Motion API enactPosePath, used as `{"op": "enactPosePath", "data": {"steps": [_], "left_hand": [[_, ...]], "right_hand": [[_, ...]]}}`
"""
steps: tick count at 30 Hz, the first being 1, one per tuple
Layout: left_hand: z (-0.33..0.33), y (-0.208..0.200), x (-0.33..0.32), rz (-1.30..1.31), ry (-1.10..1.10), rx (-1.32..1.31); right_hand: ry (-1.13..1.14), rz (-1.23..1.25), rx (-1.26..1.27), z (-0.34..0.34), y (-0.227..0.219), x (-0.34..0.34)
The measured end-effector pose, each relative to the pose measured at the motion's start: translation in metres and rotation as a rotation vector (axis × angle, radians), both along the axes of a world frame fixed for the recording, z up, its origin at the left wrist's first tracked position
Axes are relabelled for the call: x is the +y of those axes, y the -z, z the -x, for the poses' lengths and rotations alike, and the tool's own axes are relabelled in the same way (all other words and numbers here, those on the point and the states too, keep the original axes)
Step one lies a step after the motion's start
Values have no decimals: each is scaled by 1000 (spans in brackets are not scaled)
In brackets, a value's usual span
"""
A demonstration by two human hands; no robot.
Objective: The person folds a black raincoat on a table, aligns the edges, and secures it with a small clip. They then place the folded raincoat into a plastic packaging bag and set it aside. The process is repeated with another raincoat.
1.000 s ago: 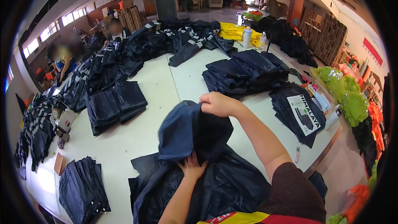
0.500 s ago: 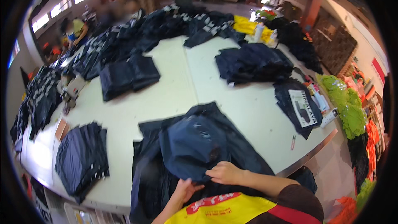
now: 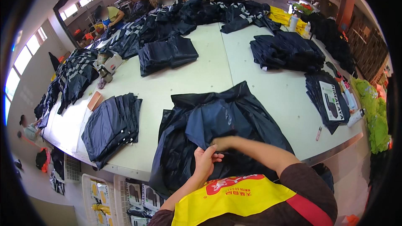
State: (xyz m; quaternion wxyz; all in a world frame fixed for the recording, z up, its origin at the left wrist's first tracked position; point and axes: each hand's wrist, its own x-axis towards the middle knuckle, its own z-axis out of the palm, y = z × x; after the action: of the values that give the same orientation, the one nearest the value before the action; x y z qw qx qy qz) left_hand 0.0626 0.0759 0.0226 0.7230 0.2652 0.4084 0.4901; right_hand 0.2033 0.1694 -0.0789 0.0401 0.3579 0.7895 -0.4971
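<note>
A dark navy, shiny garment (image 3: 259, 121), which looks like a rain jacket, lies spread on the table in front of me. A matte blue-grey piece of its cloth (image 3: 238, 123) lies uppermost, with one corner folded toward me. My left hand (image 3: 204, 161) pinches the lower edge of that cloth between thumb and fingers, the other fingers curled. Right beside it, my right hand (image 3: 222, 143) is bent in at the same edge. Its fingers are hidden by the cloth and the left thumb, so their grip does not show.
Folded dark garments lie in stacks at left (image 3: 113, 125), far middle (image 3: 167, 54) and far right (image 3: 287, 50). Printed packaging (image 3: 333, 100) tops a dark pile at right, near a small cutter (image 3: 319, 134). Loose garments (image 3: 184, 16) line the far edge; crates (image 3: 98, 196) stand below. Other people are beyond the table.
My head view has shifted, so the table sits farther right and higher. The rounded blue-grey cloth has been flattened and its corner folded over. My hands have come together at its edge.
</note>
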Motion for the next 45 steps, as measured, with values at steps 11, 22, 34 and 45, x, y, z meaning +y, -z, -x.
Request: {"op": "enactPosePath", "data": {"steps": [11, 22, 34, 45], "left_hand": [[5, -6, 20, 137, 48, -18], [90, 46, 30, -40, 26, -80], [97, 90, 126, -357, -71, 255], [175, 45, 185, -647, 698, 1289]], "right_hand": [[13, -529, -151, 3, 5, -38], [342, -295, 265, -115, -100, -65], [831, -616, 355, -185, -46, -32], [385, -989, 87, -196, -50, -3]]}}
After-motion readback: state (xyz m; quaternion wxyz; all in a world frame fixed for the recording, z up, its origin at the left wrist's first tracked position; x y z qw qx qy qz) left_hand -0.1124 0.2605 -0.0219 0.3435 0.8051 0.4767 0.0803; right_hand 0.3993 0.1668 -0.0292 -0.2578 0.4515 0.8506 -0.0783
